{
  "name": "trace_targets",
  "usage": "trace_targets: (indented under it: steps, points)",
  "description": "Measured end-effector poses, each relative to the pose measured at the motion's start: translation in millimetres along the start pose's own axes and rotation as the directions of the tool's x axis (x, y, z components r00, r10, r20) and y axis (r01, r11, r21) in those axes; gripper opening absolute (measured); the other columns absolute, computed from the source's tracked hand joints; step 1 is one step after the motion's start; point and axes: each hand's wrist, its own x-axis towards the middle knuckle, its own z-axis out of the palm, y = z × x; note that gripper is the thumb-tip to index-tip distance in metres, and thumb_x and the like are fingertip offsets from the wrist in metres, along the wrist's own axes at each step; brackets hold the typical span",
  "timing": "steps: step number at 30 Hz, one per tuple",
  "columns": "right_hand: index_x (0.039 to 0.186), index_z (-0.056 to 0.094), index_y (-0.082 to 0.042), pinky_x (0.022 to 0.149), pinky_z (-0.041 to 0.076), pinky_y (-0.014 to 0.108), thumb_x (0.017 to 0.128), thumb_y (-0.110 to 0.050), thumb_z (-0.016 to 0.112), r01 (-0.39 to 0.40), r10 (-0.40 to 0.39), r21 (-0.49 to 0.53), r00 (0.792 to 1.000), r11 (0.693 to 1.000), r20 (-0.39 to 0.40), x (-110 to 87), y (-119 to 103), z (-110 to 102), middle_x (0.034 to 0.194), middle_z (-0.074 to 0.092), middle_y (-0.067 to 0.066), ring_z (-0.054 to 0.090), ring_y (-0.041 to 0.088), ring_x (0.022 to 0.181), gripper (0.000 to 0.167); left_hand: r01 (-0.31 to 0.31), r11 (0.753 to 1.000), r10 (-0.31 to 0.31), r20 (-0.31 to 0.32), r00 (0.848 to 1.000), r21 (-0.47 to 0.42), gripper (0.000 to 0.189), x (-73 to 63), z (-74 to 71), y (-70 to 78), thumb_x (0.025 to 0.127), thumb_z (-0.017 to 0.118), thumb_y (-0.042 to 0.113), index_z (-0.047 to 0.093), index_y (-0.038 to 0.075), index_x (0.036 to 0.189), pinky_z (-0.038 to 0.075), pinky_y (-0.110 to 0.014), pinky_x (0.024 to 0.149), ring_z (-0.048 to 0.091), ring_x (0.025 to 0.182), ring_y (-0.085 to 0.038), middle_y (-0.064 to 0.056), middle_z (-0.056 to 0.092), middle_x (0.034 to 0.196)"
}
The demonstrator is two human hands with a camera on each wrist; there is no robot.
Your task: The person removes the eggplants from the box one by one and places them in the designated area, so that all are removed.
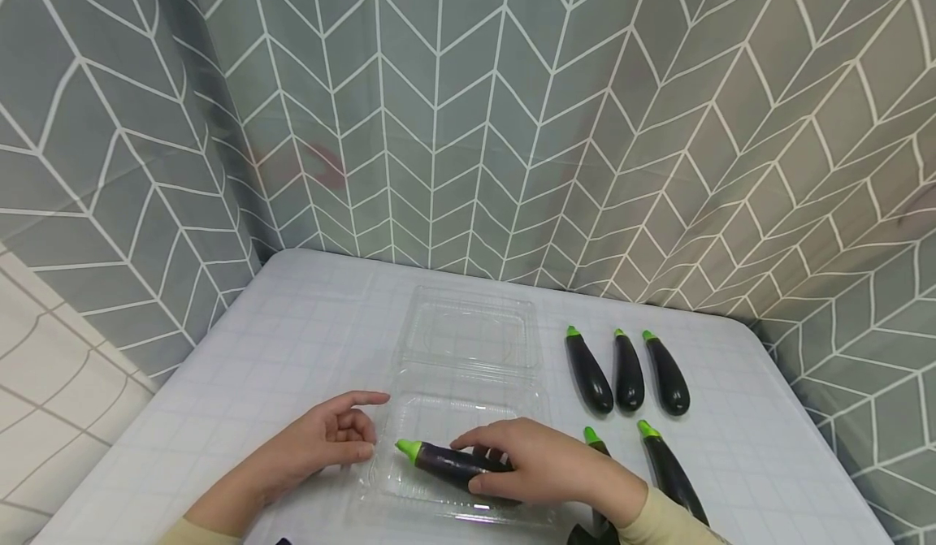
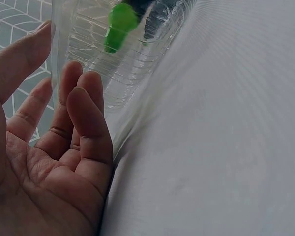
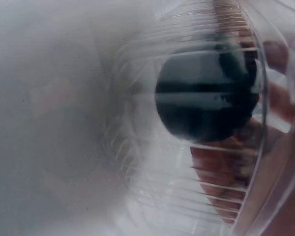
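Observation:
A clear plastic clamshell box (image 1: 420, 405) lies unfolded on the table, its lid (image 1: 468, 305) flat toward the back. In its front half is a dark purple eggplant (image 1: 448, 464) with a green stem pointing left. My right hand (image 1: 537, 462) holds the eggplant's right part from above, thumb on the near side and fingers on the far side. Through the box wall, the right wrist view shows the eggplant's round end (image 3: 201, 115). My left hand (image 1: 318, 439) is at the box's left rim, index finger extended and other fingers loosely bent. The left wrist view shows the green stem (image 2: 120, 24) beyond its fingertips.
Three eggplants stand in a row at the right, one of them a middle eggplant (image 1: 629, 373). Nearer me lie another eggplant (image 1: 671, 472) and one partly hidden by my right forearm. A white cloth (image 1: 329, 317) covers the table; a patterned grey curtain (image 1: 468, 123) hangs behind.

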Motion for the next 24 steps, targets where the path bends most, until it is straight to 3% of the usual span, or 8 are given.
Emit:
trace_targets:
  steps: [7, 13, 24]
  points:
    - [0.134, 0.059, -0.021, 0.074, 0.049, 0.018, 0.098, -0.035, 0.064, 0.003, 0.001, 0.073, 0.998, 0.997, -0.06, -2.1, 2, -1, 0.105, 0.062, -0.016, 0.058, -0.003, 0.087, 0.04, 0.002, 1.0, -0.002, 0.002, 1.0, 0.004, 0.065, 0.2, -0.4, 0.2, 0.091, 0.07, 0.006, 0.038, 0.001, 0.147, 0.048, -0.023, 0.069, 0.058, 0.083, -0.012, -0.015, 0.06, 0.102]
    - [0.133, 0.059, -0.024, 0.072, 0.051, 0.021, 0.096, -0.037, 0.065, -0.038, 0.055, 0.148, 0.992, 0.988, -0.111, -5.0, 0, -4, 0.101, 0.063, -0.016, 0.059, -0.001, 0.089, 0.039, 0.004, 1.0, -0.004, 0.007, 1.0, 0.003, 0.064, -0.1, -1.0, -0.4, 0.092, 0.069, 0.006, 0.038, 0.001, 0.147, 0.048, -0.023, 0.068, 0.058, 0.083, -0.012, -0.015, 0.06, 0.102]
    - [0.135, 0.057, -0.029, 0.074, 0.052, 0.026, 0.097, -0.038, 0.064, -0.053, 0.093, 0.19, 0.973, 0.98, -0.212, -17.7, -1, -15, 0.113, 0.064, -0.014, 0.061, 0.004, 0.095, 0.04, -0.016, 1.0, 0.016, 0.012, 1.0, 0.01, 0.064, 0.4, -1.1, -2.2, 0.092, 0.069, 0.005, 0.037, 0.0, 0.147, 0.048, -0.022, 0.068, 0.058, 0.082, -0.011, -0.015, 0.06, 0.101]
